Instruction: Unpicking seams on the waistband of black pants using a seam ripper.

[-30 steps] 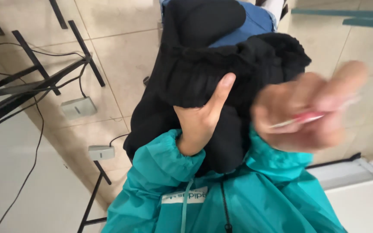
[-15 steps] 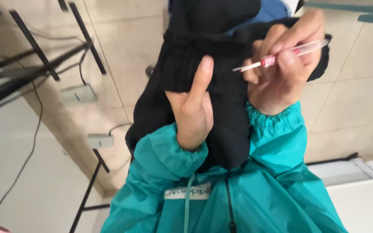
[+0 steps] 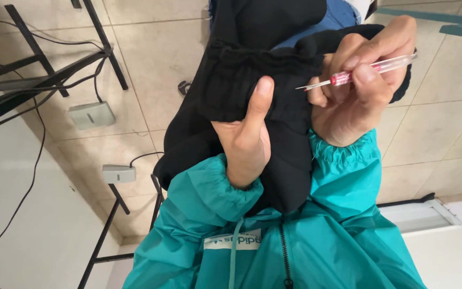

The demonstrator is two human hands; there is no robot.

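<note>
1. The right hand [image 3: 356, 88], a blur a second ago, now sits steady in the upper right of the frame, fingers pinched shut on a clear-handled seam ripper [image 3: 356, 75].
2. Its metal tip has drawn in close to the gathered edge of the black garment [image 3: 252, 69] at centre top.
3. The left hand [image 3: 247, 142] stays clamped on that fabric, thumb pressed up along it, so the seam looks lined up for picking.

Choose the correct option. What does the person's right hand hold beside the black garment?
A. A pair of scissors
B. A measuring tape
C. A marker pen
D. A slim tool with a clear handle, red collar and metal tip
D: the right hand pinches a slim clear-handled tool with its metal tip aimed at the black garment, which the left hand holds.
</note>
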